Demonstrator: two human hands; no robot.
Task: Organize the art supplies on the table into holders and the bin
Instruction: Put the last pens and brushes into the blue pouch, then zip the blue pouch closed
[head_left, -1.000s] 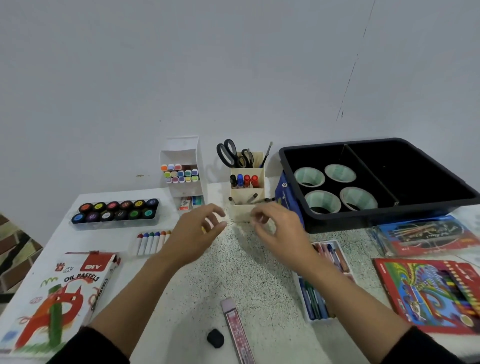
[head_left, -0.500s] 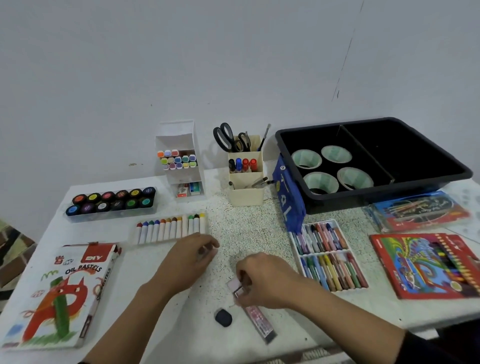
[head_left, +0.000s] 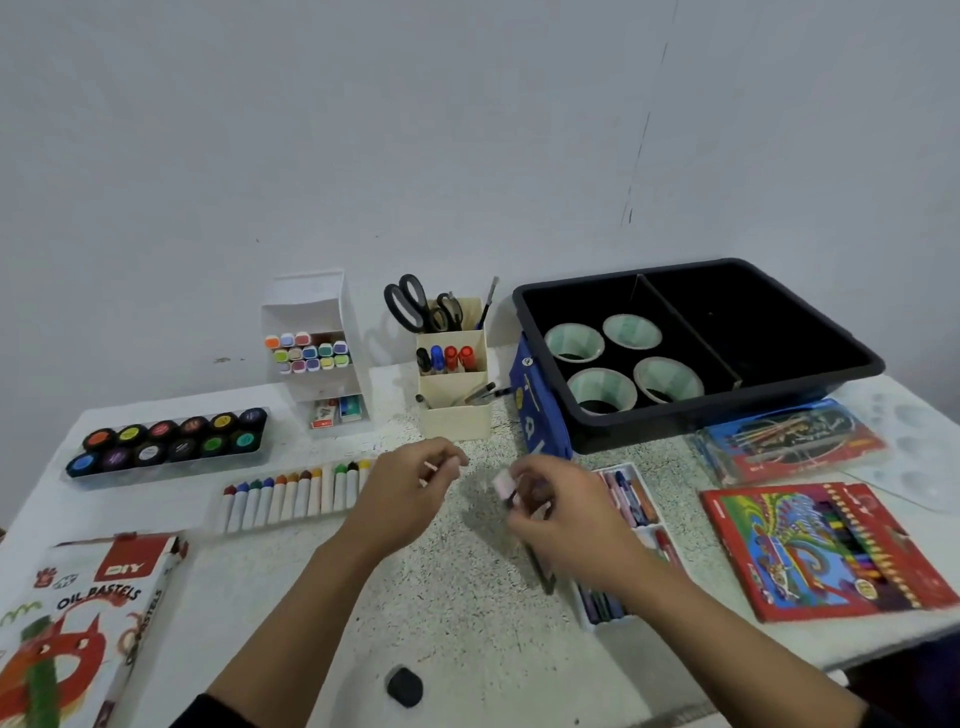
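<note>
Curled round the upper end of a slim, pink-topped translucent plastic case (head_left: 503, 482), the right hand (head_left: 561, 512) held it tilted above the speckled white table (head_left: 467, 597), its dark lower end slanting back toward the person. Just left of that grip, the left hand (head_left: 400, 499) pinched a small pale sliver (head_left: 430, 470), too blurred to identify. Nearer than the grip lay a black rounded eraser (head_left: 404, 687). Under the right wrist sat a white tray of crayons (head_left: 631, 499). Beyond the grip stood a cream compartmented holder (head_left: 454, 415), and farther right a black plastic bin (head_left: 675, 421).
</note>
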